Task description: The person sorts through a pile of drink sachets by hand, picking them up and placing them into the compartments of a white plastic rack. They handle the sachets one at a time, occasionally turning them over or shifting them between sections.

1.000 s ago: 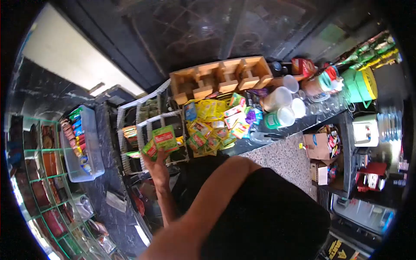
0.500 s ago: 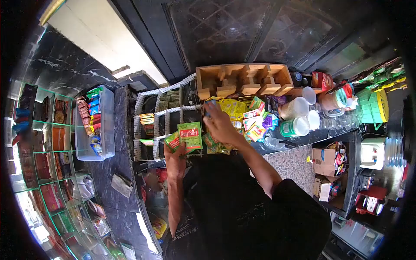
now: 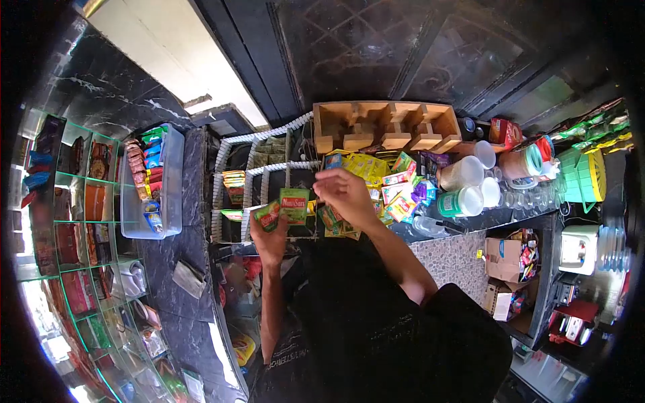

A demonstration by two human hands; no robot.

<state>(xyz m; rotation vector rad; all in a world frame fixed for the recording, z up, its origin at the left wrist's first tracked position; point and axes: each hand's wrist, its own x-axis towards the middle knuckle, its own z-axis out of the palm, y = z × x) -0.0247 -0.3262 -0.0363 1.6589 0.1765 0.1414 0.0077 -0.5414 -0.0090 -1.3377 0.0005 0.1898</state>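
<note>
My left hand point(image 3: 271, 243) is closed on green NutriSari drink sachets point(image 3: 294, 203), fanned so that at least two fronts show. Just to the right, my right hand point(image 3: 346, 193) hovers with its fingers apart and bent, and I see nothing in it. Beneath and beyond that hand lies a pile of yellow sachets point(image 3: 366, 166). More green sachets point(image 3: 334, 225) are partly hidden under my right wrist. Close by on the left stands a white-edged divided rack point(image 3: 252, 173), some of its compartments holding sachets.
A wooden divided box point(image 3: 386, 138) stands behind the pile. Plastic jars point(image 3: 462, 172) and glasses fill the counter's right side. At left are a clear plastic tub point(image 3: 176, 185) of packets and a glass-partitioned shelf point(image 3: 101, 221). Cardboard boxes point(image 3: 502, 256) sit lower right.
My right hand has drawn back from the pile's left edge, down and slightly right. The sachets in my left hand have tilted, and the view has shifted slightly.
</note>
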